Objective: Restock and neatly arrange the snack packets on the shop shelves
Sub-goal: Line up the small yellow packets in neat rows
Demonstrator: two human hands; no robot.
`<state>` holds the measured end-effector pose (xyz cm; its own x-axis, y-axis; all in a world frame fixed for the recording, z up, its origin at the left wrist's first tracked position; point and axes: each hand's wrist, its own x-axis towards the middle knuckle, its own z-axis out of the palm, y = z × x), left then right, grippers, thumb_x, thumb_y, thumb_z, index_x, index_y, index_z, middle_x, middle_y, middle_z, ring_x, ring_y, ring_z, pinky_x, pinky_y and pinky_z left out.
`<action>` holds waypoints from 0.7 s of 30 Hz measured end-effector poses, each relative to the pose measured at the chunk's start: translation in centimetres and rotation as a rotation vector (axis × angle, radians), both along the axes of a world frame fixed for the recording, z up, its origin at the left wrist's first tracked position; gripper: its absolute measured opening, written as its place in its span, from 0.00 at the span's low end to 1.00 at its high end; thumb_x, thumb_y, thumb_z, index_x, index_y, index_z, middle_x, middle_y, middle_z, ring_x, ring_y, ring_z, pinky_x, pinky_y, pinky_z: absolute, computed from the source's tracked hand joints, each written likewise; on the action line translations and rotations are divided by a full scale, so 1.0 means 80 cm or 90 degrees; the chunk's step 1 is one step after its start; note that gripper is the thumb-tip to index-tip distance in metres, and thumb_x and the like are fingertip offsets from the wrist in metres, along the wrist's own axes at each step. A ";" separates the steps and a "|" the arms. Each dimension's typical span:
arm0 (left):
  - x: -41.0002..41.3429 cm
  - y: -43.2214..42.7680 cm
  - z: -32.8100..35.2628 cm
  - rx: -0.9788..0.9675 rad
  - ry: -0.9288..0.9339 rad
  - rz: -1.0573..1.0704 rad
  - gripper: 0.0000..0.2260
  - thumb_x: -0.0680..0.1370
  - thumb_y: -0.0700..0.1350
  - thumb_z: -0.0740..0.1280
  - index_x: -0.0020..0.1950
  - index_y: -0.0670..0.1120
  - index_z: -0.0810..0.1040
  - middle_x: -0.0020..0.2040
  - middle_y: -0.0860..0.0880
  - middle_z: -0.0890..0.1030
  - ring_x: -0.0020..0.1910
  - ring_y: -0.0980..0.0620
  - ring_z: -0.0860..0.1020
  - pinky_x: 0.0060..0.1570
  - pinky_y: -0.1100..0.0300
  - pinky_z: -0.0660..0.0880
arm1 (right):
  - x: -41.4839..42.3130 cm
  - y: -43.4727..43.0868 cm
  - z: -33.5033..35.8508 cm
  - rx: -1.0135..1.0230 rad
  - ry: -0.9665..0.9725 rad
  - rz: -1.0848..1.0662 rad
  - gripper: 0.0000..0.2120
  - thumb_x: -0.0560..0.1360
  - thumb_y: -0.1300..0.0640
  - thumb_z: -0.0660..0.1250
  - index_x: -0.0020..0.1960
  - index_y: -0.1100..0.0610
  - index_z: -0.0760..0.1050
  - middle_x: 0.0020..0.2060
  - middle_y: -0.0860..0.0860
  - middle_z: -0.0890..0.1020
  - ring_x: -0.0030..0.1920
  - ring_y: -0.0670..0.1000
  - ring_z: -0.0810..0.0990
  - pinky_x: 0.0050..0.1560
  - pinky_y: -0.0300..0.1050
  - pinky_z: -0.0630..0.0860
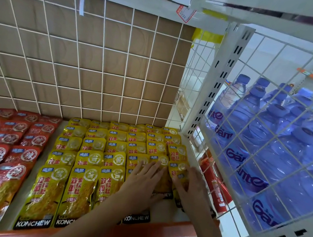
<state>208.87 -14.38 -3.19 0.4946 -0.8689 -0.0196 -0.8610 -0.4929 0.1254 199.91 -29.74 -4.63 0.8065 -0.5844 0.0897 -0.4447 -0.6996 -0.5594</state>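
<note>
Two hands down on the yellow KONCHEW snack packets [86,170], at about 5 o'clock in the view. Left hand [141,176] laid palm-down on the front of the fifth column from the left, fingers [151,165] straight and slightly spread, pressing flat, nothing pinched. Right hand [189,187] just beside it at its 3 o'clock, on the last column, fingers loosely spread and resting on the packet top, also not gripping anything.

Six columns of those yellow packets, overlapping like roof tiles from the front of the white shelf [163,208] back to 12 o'clock, right up against the wire grid [103,55]. Brown cardboard [62,50] behind the grid. Bit of bare shelf showing in front of the two columns under the hands, plus one packet bottom poking out below the left forearm.

Red snack packets [3,152] at 9 o'clock of the yellow ones, same tiled layout, less tidy.

Off at 3 o'clock: white slotted upright [219,82], then a mesh panel with blue-capped water bottles [262,133] packed behind it. One red packet [214,188] wedged on edge between the shelf and that upright, just right of the right hand. Price tag [185,13] hanging at roughly 1 o'clock, print too small to read
</note>
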 end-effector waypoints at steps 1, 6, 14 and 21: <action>0.000 0.000 0.000 -0.007 0.001 0.001 0.32 0.79 0.62 0.50 0.77 0.49 0.41 0.77 0.49 0.41 0.75 0.51 0.41 0.72 0.50 0.35 | 0.002 -0.003 0.001 -0.005 -0.002 -0.003 0.40 0.65 0.28 0.46 0.69 0.51 0.64 0.66 0.52 0.69 0.66 0.56 0.68 0.64 0.58 0.67; 0.001 0.001 -0.004 -0.027 0.001 0.000 0.32 0.78 0.63 0.49 0.77 0.50 0.41 0.77 0.49 0.42 0.76 0.51 0.42 0.69 0.52 0.32 | 0.021 -0.013 0.026 0.006 -0.072 0.018 0.32 0.71 0.35 0.54 0.68 0.52 0.67 0.65 0.52 0.72 0.64 0.53 0.71 0.62 0.57 0.69; 0.002 0.001 -0.010 -0.042 -0.018 -0.007 0.39 0.68 0.65 0.37 0.77 0.50 0.42 0.77 0.49 0.45 0.76 0.50 0.44 0.67 0.53 0.30 | 0.104 -0.017 0.054 -0.017 0.039 0.281 0.22 0.77 0.56 0.63 0.70 0.55 0.66 0.68 0.53 0.70 0.67 0.52 0.68 0.68 0.46 0.64; 0.001 -0.001 -0.006 -0.045 -0.006 0.012 0.36 0.72 0.64 0.43 0.77 0.50 0.45 0.77 0.49 0.47 0.76 0.50 0.46 0.68 0.52 0.32 | 0.131 -0.026 0.051 -0.042 0.111 0.330 0.25 0.76 0.52 0.64 0.72 0.52 0.63 0.70 0.51 0.68 0.69 0.51 0.66 0.69 0.51 0.64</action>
